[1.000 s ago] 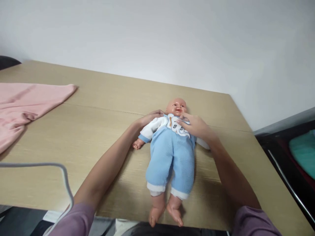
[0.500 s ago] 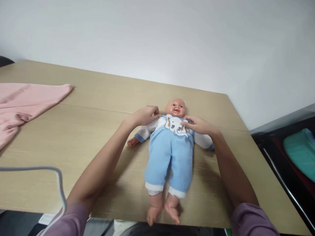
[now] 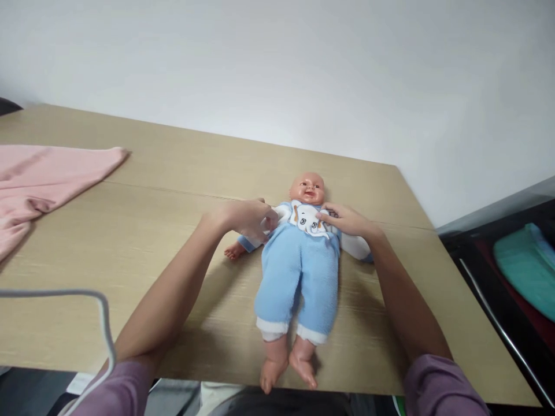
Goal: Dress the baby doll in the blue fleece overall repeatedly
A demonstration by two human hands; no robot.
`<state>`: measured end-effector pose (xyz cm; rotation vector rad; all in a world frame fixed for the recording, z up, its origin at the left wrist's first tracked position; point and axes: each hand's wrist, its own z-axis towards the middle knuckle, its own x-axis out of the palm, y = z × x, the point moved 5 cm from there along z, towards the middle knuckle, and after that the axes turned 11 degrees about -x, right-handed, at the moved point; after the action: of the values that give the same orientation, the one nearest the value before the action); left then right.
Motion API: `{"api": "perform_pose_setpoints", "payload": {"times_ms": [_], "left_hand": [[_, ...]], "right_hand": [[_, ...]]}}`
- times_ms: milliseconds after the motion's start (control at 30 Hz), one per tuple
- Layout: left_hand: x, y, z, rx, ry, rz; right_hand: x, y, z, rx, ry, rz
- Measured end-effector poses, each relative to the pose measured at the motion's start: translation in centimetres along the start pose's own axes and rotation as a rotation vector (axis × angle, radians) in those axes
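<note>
A baby doll (image 3: pixel 309 188) lies on its back on the table, head toward the wall and feet near the front edge. It wears a light blue and white outfit (image 3: pixel 281 277) with an elephant face (image 3: pixel 307 221) on the chest. My left hand (image 3: pixel 250 218) is closed around the white sleeve at the doll's upper arm, hiding part of it. On the other side, my right hand (image 3: pixel 344 221) pinches the outfit at the chest, thumb against the elephant's edge and fingers by the shoulder.
Pink cloth (image 3: pixel 52 179) lies on the wooden table (image 3: pixel 173 156) at the left. A white cable (image 3: pixel 56 293) crosses the lower left. Beyond the table's right edge, a teal item (image 3: pixel 526 268) rests on something black. A white wall (image 3: pixel 277 69) stands behind.
My left hand has slid from the doll's shoulder down along the sleeve, and its fingers have curled in. My right hand stays at the chest. The view has shifted slightly.
</note>
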<state>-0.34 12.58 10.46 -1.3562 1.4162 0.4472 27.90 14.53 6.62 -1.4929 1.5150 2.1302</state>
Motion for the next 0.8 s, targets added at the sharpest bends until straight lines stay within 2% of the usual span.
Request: {"api": "perform_pose_setpoints", "payload": {"times_ms": [100,267,433,533,600,700,800], "left_hand": [[0.3,0.1,0.2,0.048,0.052,-0.017],[-0.1,1.2,0.2,0.094,0.112,-0.121],[0.4,1.7,0.9,-0.016,0.099,-0.063],[0.6,1.8,1.2,-0.13,-0.012,0.094],[0.3,1.4,1.0,-0.153,-0.14,0.201],[-0.4,-0.4,0.3,-0.035,-0.364,0.251],[-0.1,-3.8,0.0,0.177,-0.53,0.157]], "right_hand": [[0.0,0.0,0.0,-0.005,-0.003,0.004],[-0.2,0.0,-0.1,0.001,0.008,0.037],[-0.2,-0.3,0.0,0.01,0.015,0.12],[-0.3,-0.5,-0.5,-0.002,-0.04,0.083],[-0.6,-0.5,-1.5,-0.025,-0.145,0.039],[-1.0,-0.9,-4.8,-0.082,-0.296,-0.057],[-0.7,-2.5,-9.7,-0.068,-0.326,-0.131]]}}
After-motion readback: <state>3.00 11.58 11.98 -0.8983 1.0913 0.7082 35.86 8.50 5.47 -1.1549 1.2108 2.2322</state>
